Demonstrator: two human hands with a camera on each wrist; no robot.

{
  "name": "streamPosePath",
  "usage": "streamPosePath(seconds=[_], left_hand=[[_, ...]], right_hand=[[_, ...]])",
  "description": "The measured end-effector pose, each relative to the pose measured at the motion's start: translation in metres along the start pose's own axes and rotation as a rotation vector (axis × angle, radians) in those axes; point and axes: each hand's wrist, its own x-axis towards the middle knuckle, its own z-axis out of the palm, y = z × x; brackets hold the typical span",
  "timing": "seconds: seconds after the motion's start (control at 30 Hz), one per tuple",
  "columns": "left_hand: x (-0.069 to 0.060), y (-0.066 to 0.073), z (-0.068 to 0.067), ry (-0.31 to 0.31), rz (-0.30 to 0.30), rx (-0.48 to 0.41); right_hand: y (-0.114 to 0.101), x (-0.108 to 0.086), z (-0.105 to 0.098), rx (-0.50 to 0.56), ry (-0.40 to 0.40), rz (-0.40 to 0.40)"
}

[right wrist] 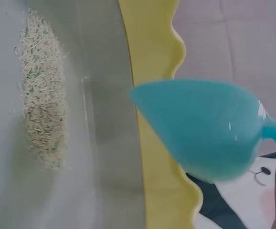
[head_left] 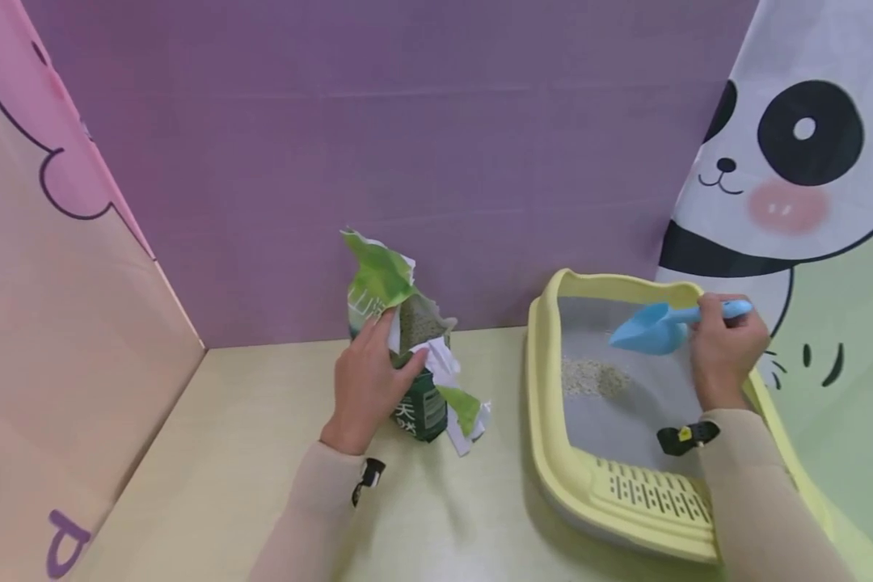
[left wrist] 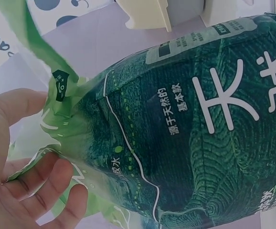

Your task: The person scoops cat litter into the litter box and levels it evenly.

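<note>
My left hand [head_left: 367,380] grips the torn, open top of a green bag of cat litter [left wrist: 190,119], its thumb and fingers around the crumpled edge. Pale pellets [head_left: 418,323] show inside the mouth of the bag, which stands on the table. Over the right side of a yellow-rimmed litter box [head_left: 546,404], my right hand [head_left: 727,352] holds a light blue scoop [head_left: 649,330] by its handle. The scoop hangs above the box floor; whether anything is in it, I cannot tell. A small heap of pale pellets with green bits [right wrist: 42,90] lies on the grey floor of the box.
A purple backdrop [head_left: 422,153] rises behind the bag and the box. To the right stands a panel with a panda print [head_left: 778,178], close beside the box; a pinkish panel [head_left: 51,307] bounds the left. The pale table [head_left: 247,453] spreads in front.
</note>
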Motion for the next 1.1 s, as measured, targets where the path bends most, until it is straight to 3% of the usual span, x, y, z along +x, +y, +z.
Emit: streamPosePath(seconds=[0.07,0.17,0.27,0.37,0.43,0.53,0.6,0.73,0.9,1.1], left_hand=[[-0.001,0.000,-0.001,-0.004,-0.004,0.004],[-0.004,0.002,0.001,-0.017,-0.013,0.004],[-0.007,0.003,0.002,-0.023,-0.019,0.002],[-0.007,0.004,0.003,-0.021,-0.016,0.003],[-0.005,0.004,0.003,-0.015,-0.007,0.004],[-0.001,0.003,0.002,0.000,0.004,0.012],[0.000,0.002,0.001,0.010,0.008,0.017],[0.001,0.000,-0.001,0.011,0.018,0.029],[0.000,-0.001,0.000,0.023,0.041,0.003],[0.000,-0.001,0.001,0.027,0.051,0.000]], right_hand=[[-0.008,-0.004,0.000,-0.031,-0.024,-0.030],[-0.026,-0.013,0.000,0.015,-0.102,-0.082],[-0.048,-0.028,0.002,0.101,-0.191,-0.190],[-0.075,-0.046,0.012,0.300,-0.287,-0.319],[-0.093,-0.060,0.021,0.469,-0.358,-0.361],[-0.116,-0.085,0.040,0.650,-0.441,-0.354],[-0.126,-0.102,0.054,0.701,-0.467,-0.335],[-0.133,-0.130,0.081,0.704,-0.475,-0.297],[-0.129,-0.154,0.109,0.567,-0.476,-0.271],[-0.126,-0.165,0.125,0.502,-0.441,-0.370]])
